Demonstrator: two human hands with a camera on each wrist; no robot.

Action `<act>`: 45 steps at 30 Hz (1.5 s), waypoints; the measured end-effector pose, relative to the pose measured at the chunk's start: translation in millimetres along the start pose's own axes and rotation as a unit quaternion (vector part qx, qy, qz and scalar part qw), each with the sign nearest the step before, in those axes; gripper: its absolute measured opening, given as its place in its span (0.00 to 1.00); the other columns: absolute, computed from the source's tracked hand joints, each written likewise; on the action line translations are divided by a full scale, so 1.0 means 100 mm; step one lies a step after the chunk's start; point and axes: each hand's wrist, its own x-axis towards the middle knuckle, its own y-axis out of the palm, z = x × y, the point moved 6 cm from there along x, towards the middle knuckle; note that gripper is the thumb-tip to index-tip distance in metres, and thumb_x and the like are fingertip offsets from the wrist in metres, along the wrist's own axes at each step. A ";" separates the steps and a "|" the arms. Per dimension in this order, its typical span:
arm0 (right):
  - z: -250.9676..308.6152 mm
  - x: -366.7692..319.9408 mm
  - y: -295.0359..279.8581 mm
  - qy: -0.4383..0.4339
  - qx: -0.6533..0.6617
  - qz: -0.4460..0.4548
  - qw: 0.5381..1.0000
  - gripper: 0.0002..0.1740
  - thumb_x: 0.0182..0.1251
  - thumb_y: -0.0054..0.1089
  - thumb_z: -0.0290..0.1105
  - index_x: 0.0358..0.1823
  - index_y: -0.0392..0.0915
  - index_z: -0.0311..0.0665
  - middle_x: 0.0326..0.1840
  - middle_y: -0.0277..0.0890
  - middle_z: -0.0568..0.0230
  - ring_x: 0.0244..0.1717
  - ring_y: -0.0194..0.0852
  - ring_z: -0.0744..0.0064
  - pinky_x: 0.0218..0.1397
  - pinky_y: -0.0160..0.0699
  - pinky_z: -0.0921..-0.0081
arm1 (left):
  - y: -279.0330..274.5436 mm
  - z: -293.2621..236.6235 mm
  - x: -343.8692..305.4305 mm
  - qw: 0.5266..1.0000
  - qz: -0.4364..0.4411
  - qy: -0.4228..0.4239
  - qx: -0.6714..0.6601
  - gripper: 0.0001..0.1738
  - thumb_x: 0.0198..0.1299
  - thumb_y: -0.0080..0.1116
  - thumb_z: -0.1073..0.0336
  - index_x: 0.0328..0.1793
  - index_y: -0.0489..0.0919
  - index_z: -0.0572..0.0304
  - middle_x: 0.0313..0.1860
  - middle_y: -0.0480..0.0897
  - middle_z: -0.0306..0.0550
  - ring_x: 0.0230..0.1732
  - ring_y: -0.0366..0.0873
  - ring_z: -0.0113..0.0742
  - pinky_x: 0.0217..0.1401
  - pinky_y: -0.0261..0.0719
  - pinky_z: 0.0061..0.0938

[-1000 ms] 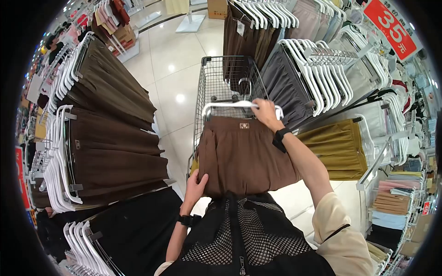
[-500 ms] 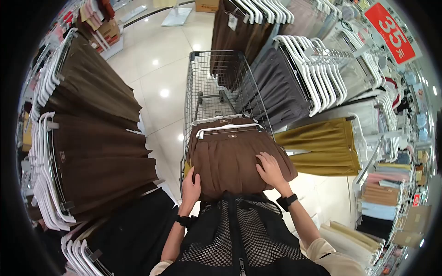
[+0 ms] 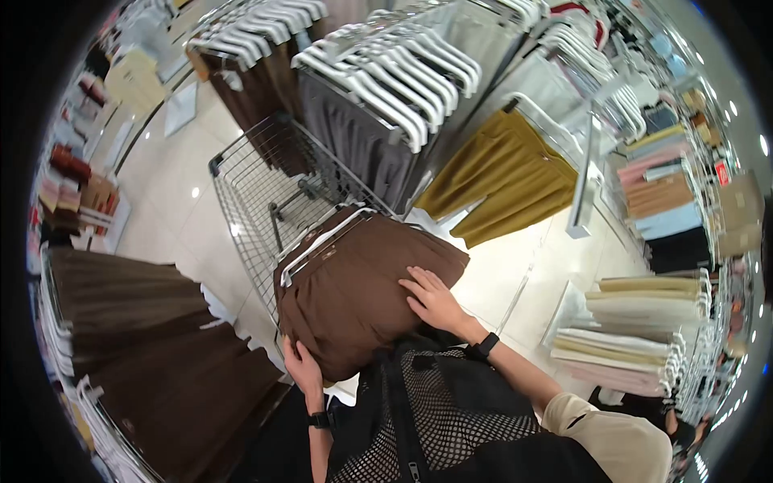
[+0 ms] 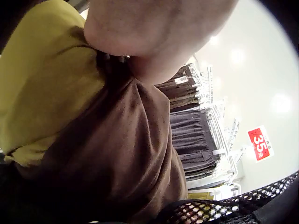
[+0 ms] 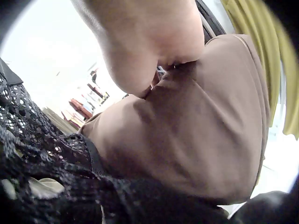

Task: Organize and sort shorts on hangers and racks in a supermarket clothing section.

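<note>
Brown pants (image 3: 370, 282) on white hangers (image 3: 326, 241) lie in a pile over the near end of a wire shopping cart (image 3: 241, 189), waistbands toward the basket. Flat on the pile's right part rests my right hand (image 3: 439, 304), its fingers spread and nearly straight. At the left edge, my left hand (image 3: 303, 372) touches the pile with thumb and fingers extended. The left wrist view shows the brown cloth beside a mustard garment (image 4: 42, 88) under that hand; the fingertips are mostly hidden. In the right wrist view, brown cloth (image 5: 205, 121) stretches below the right hand (image 5: 154, 51).
Racks of dark brown pants (image 3: 177, 394) stand close on the left. Grey pants (image 3: 354, 141) and mustard pants (image 3: 503, 177) hang beyond the cart and to its right. A metal rack bar (image 3: 581, 189) juts out nearby. Tiled floor (image 3: 189, 217) shows left of the cart.
My right hand has let go of the hanger, which now lies on the pile, and come to rest on the brown cloth. The head view has turned right; the cart now angles toward the upper left.
</note>
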 end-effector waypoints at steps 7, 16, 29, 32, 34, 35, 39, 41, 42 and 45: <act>-0.30 -0.27 -0.23 -0.078 0.077 0.029 0.994 0.21 0.78 0.61 0.34 0.69 0.80 0.40 0.78 0.73 0.47 0.81 0.67 0.46 0.86 0.65 0.54 | 0.18 -0.38 -0.35 0.985 -0.016 0.030 0.167 0.34 0.79 0.54 0.64 0.87 0.62 0.71 0.85 0.67 0.66 0.85 0.63 0.60 0.87 0.59 0.44; -1.77 -0.54 -1.18 0.109 0.383 -0.060 0.916 0.18 0.82 0.57 0.31 0.68 0.78 0.35 0.60 0.84 0.57 0.58 0.85 0.65 0.63 0.83 0.68 | 0.82 -0.62 -1.18 0.899 0.062 0.074 0.426 0.37 0.80 0.47 0.61 0.91 0.55 0.65 0.84 0.53 0.88 0.85 0.51 0.80 0.88 0.48 0.64; -3.51 0.65 -3.18 0.111 0.736 -0.312 0.590 0.32 0.86 0.55 0.47 0.76 0.62 0.31 0.68 0.81 0.46 0.58 0.89 0.58 0.55 0.94 0.70 | 0.89 -0.52 -1.10 0.897 0.083 0.060 0.431 0.37 0.83 0.38 0.55 0.92 0.52 0.64 0.86 0.50 0.86 0.87 0.46 0.80 0.89 0.41 0.65; -3.45 0.64 -3.22 0.137 0.764 -0.317 0.545 0.33 0.85 0.56 0.49 0.76 0.63 0.29 0.68 0.80 0.44 0.57 0.90 0.58 0.53 0.95 0.71 | 0.91 -0.49 -1.13 0.900 0.075 0.061 0.424 0.37 0.83 0.38 0.55 0.92 0.52 0.62 0.86 0.50 0.85 0.87 0.46 0.80 0.89 0.41 0.65; -3.40 0.59 -3.27 0.173 0.768 -0.306 0.535 0.32 0.84 0.58 0.50 0.70 0.66 0.29 0.64 0.83 0.43 0.54 0.91 0.59 0.50 0.96 0.73 | 0.94 -0.49 -1.12 0.902 0.069 0.067 0.420 0.37 0.83 0.37 0.55 0.92 0.52 0.62 0.86 0.51 0.85 0.87 0.46 0.80 0.89 0.41 0.65; -3.39 0.56 -3.27 0.192 0.770 -0.301 0.529 0.31 0.83 0.60 0.51 0.67 0.68 0.29 0.63 0.84 0.42 0.52 0.91 0.60 0.49 0.96 0.74 | 0.95 -0.49 -1.12 0.901 0.067 0.066 0.423 0.37 0.83 0.37 0.55 0.92 0.52 0.62 0.86 0.51 0.85 0.87 0.46 0.80 0.89 0.41 0.65; -3.53 0.52 -3.15 0.172 0.785 -0.240 0.544 0.27 0.80 0.64 0.56 0.50 0.69 0.38 0.56 0.89 0.44 0.41 0.91 0.68 0.43 0.94 0.78 | 0.99 -0.45 -1.08 0.896 0.065 0.070 0.433 0.37 0.83 0.37 0.55 0.92 0.52 0.61 0.86 0.51 0.85 0.87 0.46 0.79 0.89 0.41 0.65; -3.45 0.47 -3.10 0.172 0.797 -0.248 0.523 0.24 0.80 0.64 0.55 0.44 0.69 0.40 0.52 0.91 0.43 0.37 0.90 0.70 0.40 0.94 0.81 | 0.98 -0.41 -1.11 0.896 0.065 0.069 0.434 0.37 0.83 0.37 0.55 0.92 0.52 0.61 0.86 0.51 0.85 0.87 0.47 0.79 0.89 0.41 0.65; -3.43 0.44 -3.10 0.177 0.798 -0.254 0.518 0.23 0.80 0.64 0.53 0.44 0.70 0.40 0.53 0.90 0.43 0.37 0.90 0.70 0.40 0.93 0.82 | 1.00 -0.44 -1.11 0.896 0.066 0.068 0.434 0.37 0.83 0.37 0.55 0.92 0.52 0.61 0.86 0.51 0.86 0.87 0.47 0.79 0.89 0.41 0.65; -3.34 0.35 -3.17 0.175 0.798 -0.269 0.510 0.20 0.80 0.63 0.50 0.44 0.71 0.39 0.54 0.90 0.42 0.36 0.89 0.72 0.40 0.93 0.83 | 1.03 -0.47 -1.10 0.894 0.066 0.069 0.438 0.37 0.83 0.37 0.55 0.92 0.52 0.61 0.85 0.52 0.85 0.87 0.48 0.79 0.89 0.42 0.65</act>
